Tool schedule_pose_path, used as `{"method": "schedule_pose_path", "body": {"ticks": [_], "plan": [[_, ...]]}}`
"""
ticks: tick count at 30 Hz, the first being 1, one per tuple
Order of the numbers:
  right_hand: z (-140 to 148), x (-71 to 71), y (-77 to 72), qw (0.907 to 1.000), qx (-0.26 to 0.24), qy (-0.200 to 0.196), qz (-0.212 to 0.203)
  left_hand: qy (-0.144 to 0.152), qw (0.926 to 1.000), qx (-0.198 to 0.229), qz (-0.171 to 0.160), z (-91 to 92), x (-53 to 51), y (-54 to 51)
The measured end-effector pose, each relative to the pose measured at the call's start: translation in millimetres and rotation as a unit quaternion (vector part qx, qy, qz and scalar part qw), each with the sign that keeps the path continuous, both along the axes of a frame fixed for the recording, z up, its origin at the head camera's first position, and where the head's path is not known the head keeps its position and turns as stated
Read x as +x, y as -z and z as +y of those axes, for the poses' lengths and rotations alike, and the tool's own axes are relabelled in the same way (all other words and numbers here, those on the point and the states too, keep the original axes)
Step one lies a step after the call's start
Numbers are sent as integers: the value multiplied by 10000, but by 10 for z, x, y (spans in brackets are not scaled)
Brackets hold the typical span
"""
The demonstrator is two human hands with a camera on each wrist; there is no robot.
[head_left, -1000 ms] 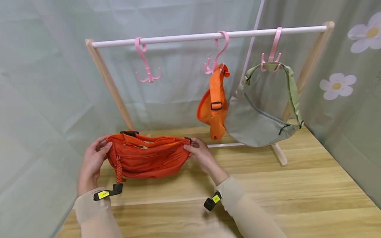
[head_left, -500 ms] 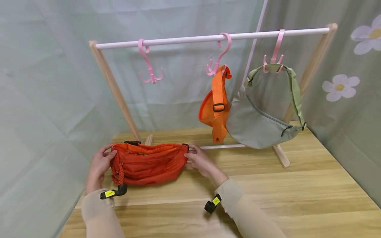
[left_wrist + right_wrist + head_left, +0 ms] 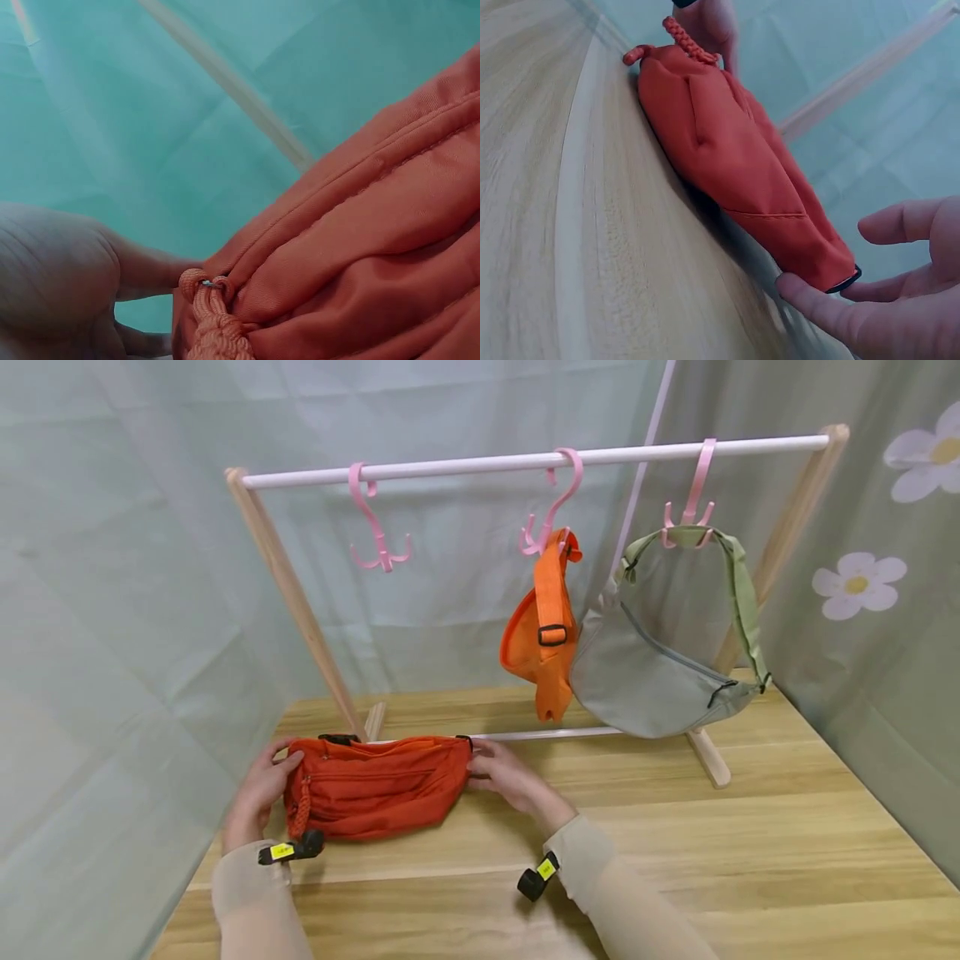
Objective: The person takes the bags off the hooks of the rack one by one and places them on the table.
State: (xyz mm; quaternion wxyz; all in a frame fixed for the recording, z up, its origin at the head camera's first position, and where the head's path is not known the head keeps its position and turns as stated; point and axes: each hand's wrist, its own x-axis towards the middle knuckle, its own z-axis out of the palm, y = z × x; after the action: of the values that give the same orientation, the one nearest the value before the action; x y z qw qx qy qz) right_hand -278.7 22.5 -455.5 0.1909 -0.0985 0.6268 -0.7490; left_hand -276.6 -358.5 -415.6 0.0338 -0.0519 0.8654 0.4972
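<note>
Steadying the red bag (image 3: 378, 789) on the wooden table (image 3: 765, 860) at seven o'clock in the head view, presumably to keep it from slumping. My left hand (image 3: 262, 785) pinches its nine o'clock end, thumb in front. At three o'clock, my right hand (image 3: 512, 777) points inward, fingers spread, one fingertip touching fabric, another lifted clear.

the right hand (image 3: 911, 311) touches a red bag (image 3: 731, 157) (braided cord (image 3: 688, 43) attached).
</note>
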Motion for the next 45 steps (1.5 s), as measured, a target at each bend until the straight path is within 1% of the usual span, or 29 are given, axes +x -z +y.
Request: {"method": "schedule_pose_path", "body": {"ticks": [6,10,15,19,23,26,28,31,33,35,38,40,43,45], "plan": [[1,4,20,9993,347,89,134,129,9998,64,-125,-7,-24,8],[16,-13,24,9987,465,93,195,84,9998,70,-143,-4,-37,-4],[54,1,-48,9973,623,202,339,77,9998,194,-44,5,-15,-30],[75,45,-129,9944,868,282,537,77,9997,218,68,27,2,-69],[75,86,-192,9905,1090,125,834,30,9998,156,157,63,20,-141],[72,120,-255,9846,1286,-71,1179,-78,9991,145,384,114,35,-208],[79,144,-316,9794,1393,-239,1442,-179,9975,181,660,159,41,-260],[93,181,-440,9681,1552,-475,1908,-376,9922,288,1154,226,50,-327],[107,208,-527,9590,1682,-590,2203,-431,9867,628,1438,262,57,-364],[123,240,-615,9506,1828,-649,2423,-404,9784,1142,1676,294,59,-392],[154,304,-724,9424,1996,-690,2595,-220,9634,1879,1900,356,60,-435],[173,353,-788,9390,2039,-708,2676,-71,9560,2166,1976,413,67,-470],[186,423,-877,9387,1868,-728,2804,168,9522,2289,2014,508,90,-530],[195,475,-946,9368,1715,-694,2970,313,9507,2340,2011,574,110,-567]]}}
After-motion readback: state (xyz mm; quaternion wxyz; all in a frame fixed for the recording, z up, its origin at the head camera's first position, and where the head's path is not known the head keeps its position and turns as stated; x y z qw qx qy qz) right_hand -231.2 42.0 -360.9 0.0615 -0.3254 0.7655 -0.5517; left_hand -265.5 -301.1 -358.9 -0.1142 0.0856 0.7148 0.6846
